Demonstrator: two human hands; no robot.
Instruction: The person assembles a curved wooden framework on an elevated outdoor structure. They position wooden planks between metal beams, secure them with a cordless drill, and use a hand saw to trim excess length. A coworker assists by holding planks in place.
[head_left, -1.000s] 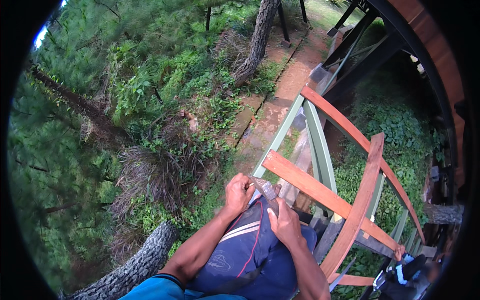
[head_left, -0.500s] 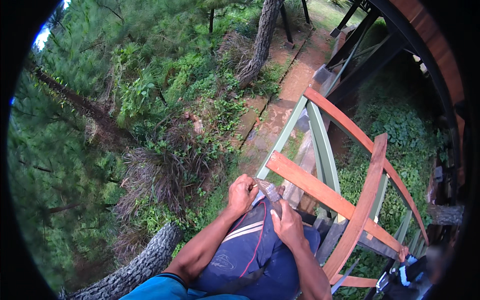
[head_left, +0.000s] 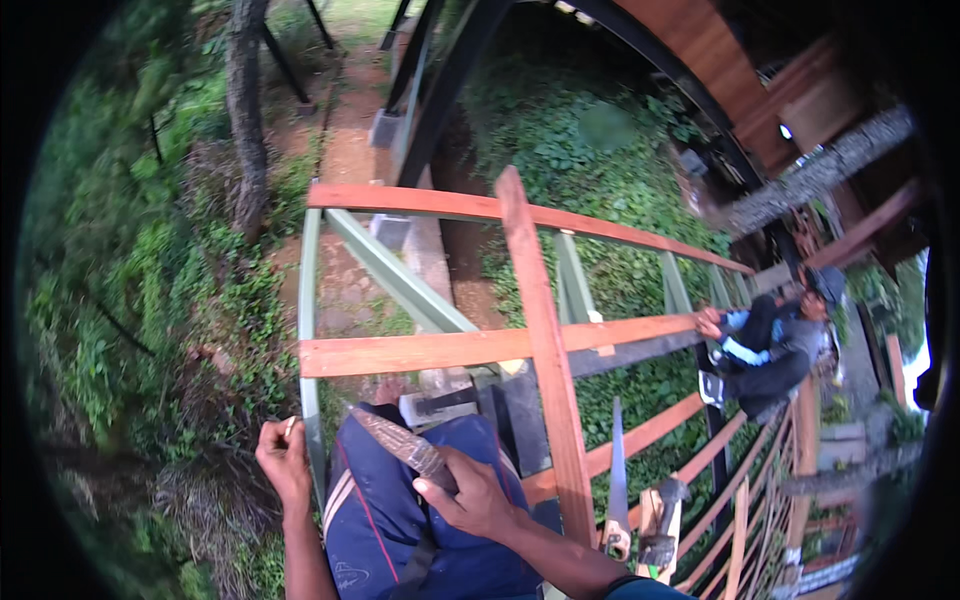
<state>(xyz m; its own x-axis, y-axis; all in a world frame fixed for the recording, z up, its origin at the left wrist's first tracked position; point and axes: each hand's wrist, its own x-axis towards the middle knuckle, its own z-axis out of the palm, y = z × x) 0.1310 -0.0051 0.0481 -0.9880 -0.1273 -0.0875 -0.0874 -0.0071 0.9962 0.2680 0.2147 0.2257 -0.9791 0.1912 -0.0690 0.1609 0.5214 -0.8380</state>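
**A:** What is the right hand (head_left: 478,497) doing?

**B:** Its grip is closed around the handle end of a long, worn, grey-brown blade tool (head_left: 405,446), which lies slantwise across the lap, over the dark blue trousers with a red stripe (head_left: 400,520). The tip points up and to the left, toward the pale green metal post (head_left: 309,330).

**A:** And the left hand (head_left: 284,462)?

**B:** It is raised just beside that green post, with the fingers pinched shut on a small pale thing (head_left: 290,427) (too small to tell what it is).

**A:** What is in front of the person?

**B:** A frame of reddish-brown wooden rails (head_left: 540,330) fixed over green metal: one long rail across the top, one lower crosswise, and one running upright between them. A hammer with a dark head (head_left: 430,406) lies just beyond the knees, near the lower rail.

**A:** Anything off to the right?

**B:** A handsaw with a wooden handle (head_left: 616,490) hangs blade up by the upright rail, and a second hammer (head_left: 662,520) sits just beside it. Farther along, another person in a grey and blue top (head_left: 765,345) crouches with a hand on the lower rail. Far below lie green plants and a dirt path (head_left: 350,150).
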